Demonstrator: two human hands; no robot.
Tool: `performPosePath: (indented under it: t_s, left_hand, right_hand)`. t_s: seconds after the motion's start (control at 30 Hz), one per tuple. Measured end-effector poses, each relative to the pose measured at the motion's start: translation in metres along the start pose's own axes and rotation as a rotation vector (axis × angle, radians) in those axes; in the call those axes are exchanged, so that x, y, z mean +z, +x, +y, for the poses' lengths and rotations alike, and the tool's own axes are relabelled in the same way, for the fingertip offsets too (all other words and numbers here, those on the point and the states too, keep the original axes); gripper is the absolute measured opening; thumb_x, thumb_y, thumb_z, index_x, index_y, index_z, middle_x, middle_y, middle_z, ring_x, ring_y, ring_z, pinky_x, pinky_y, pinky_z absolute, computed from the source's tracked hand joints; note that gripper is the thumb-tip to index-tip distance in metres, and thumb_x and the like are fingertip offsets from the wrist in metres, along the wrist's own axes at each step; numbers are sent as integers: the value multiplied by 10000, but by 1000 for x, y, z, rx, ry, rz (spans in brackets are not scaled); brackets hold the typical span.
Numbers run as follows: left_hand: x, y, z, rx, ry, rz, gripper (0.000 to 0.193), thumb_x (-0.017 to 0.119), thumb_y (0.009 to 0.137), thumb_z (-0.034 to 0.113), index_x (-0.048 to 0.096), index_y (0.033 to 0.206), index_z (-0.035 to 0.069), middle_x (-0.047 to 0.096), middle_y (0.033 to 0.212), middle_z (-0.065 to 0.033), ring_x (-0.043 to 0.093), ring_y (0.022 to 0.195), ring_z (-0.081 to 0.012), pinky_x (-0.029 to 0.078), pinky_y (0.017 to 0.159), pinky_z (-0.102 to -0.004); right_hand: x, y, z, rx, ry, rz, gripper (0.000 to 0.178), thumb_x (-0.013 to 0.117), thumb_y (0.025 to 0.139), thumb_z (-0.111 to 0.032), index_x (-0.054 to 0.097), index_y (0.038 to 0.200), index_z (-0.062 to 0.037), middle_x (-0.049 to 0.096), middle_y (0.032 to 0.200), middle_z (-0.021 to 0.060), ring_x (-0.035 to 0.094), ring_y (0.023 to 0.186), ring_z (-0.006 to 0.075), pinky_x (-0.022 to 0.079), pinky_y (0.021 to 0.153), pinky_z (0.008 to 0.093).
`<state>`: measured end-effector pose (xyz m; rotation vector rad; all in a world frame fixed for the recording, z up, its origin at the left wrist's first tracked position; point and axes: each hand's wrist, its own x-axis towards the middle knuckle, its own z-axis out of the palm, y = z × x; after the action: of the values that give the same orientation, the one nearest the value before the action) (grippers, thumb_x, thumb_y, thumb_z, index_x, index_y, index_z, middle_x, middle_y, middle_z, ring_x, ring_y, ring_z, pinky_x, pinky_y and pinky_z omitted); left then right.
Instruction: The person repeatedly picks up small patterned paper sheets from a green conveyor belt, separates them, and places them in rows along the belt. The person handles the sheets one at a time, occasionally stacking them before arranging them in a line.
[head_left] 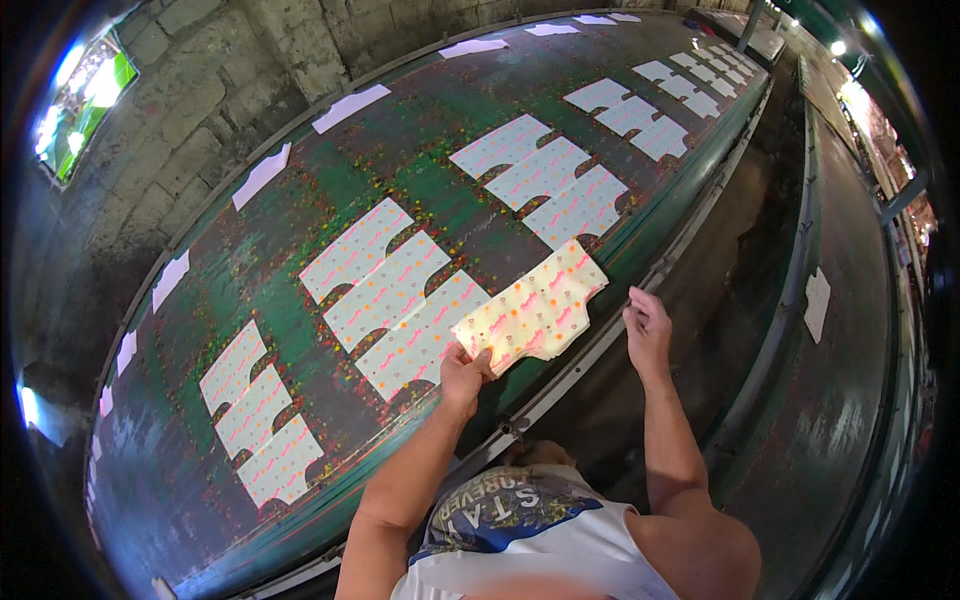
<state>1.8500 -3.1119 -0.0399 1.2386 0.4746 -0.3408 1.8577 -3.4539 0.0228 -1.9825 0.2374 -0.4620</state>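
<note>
My left hand [466, 378] grips a cream cut fabric piece [532, 308] by its near left corner, thumb on top. Pink, orange and grey prints cover the piece, and its edge has curved cutouts. It is held over the near edge of the long table, overlapping flat printed pieces [425, 335] behind it. To the right, my right hand [650, 322] is raised beyond the table edge. Its fingers are loosely bent and somewhat apart, with nothing seen in them. Another group of printed pieces [552, 180] lies just beyond the held one.
The long dark green table [290, 290] is speckled with coloured spots and carries several groups of pieces. Plain white pieces [350, 108] line its far edge, by a block wall [170, 130]. A second table [800, 440] on the right bears a pale piece [817, 305].
</note>
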Motion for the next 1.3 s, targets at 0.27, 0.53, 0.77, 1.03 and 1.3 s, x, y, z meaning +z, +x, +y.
performPosePath:
  t_s: [0.27,0.53,0.77,1.03,1.3]
  left_hand:
    - [-43,-43,7,14,66,6,404,754,1019,52,606,1383,-42,756,1014,-68,739,839,-168,622,738,-327]
    - [-245,-149,14,233,66,272,382,752,1013,61,658,1370,-39,777,1018,-64,721,851,-128,608,774,-304]
    - [-487,-277,-18,457,463,913,395,776,965,109,697,1341,16,777,1060,-95,748,950,-191,611,873,-354]
    - [-613,-351,-33,247,1076,1107,605,782,970,302,602,1494,58,485,1618,-214,414,1528,-438,318,1278,-583]
    - [-621,-348,-32,293,1236,1197,591,686,1032,385,600,1498,32,460,1648,-218,370,1568,-455,249,1309,-604]
  right_hand:
    - [28,-17,-14,-59,219,0,268,645,1072,-20,710,1328,20,758,1027,67,703,891,116,587,823,271]
    - [145,-90,-129,44,353,-393,334,460,1150,-111,658,1389,13,683,832,47,581,654,77,502,596,244]
    - [257,-236,-212,-93,330,-741,328,475,1085,12,683,1339,32,748,982,117,664,721,122,595,714,280]
    - [318,-331,-294,-548,145,-815,217,653,984,67,768,1159,12,745,910,137,716,733,205,575,697,320]
    - [403,-321,-304,-781,-197,-726,57,798,904,-96,757,923,-60,739,903,129,731,832,359,587,730,462]
